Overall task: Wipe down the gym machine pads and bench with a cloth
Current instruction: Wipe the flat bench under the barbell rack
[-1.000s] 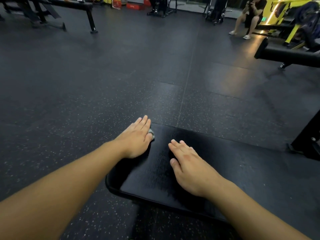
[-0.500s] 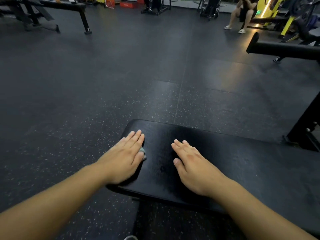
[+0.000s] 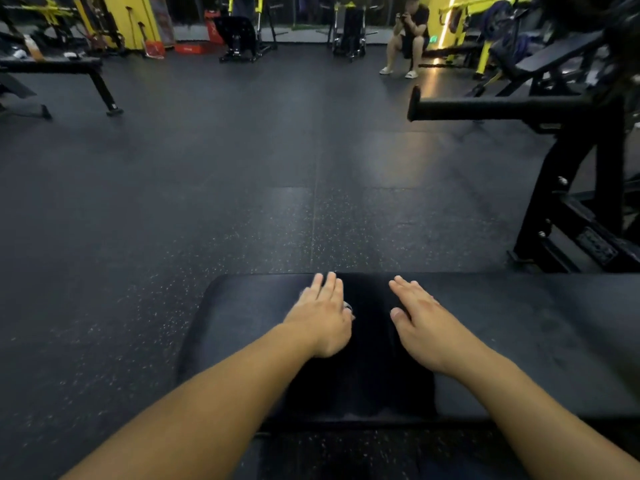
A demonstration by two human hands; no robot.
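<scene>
black padded bench (image 3: 519, 341) runs across the lower frame, its rounded end at left, speckled dark rubber floor (image 3: 173, 220) around it. left hand (image 3: 323, 318) lies flat on the pad, fingers straight and together, pointing away from the camera; it presses down on the cloth (image 3: 348, 308), of which only a small grey bit shows at the thumb side of the hand, the rest hidden under the palm. right hand (image 3: 420, 318) is just beside it, apart from it, palm down on the pad with fingers straight, grasping nothing, thumb out toward the left hand. the strip of pad between and below the hands looks darker than the rest of the pad.

to the right a black machine frame (image 3: 571, 202) stands on the floor next to the bench, with a black roller pad (image 3: 502, 107) sticking out to the left. far left, a flat bench (image 3: 59, 65) with small items on it, one an orange bottle (image 3: 33, 48), contents not readable. at the back, red boxes (image 3: 188, 48) on the floor by a yellow pillar (image 3: 133, 19); what is in them cannot be told. white marks on a red sign behind them are too blurred to read. no other legible writing. a seated person (image 3: 408, 36) at the far back holds something up in both hands, white slides on feet. yellow machines (image 3: 485, 26) at the far right.
</scene>
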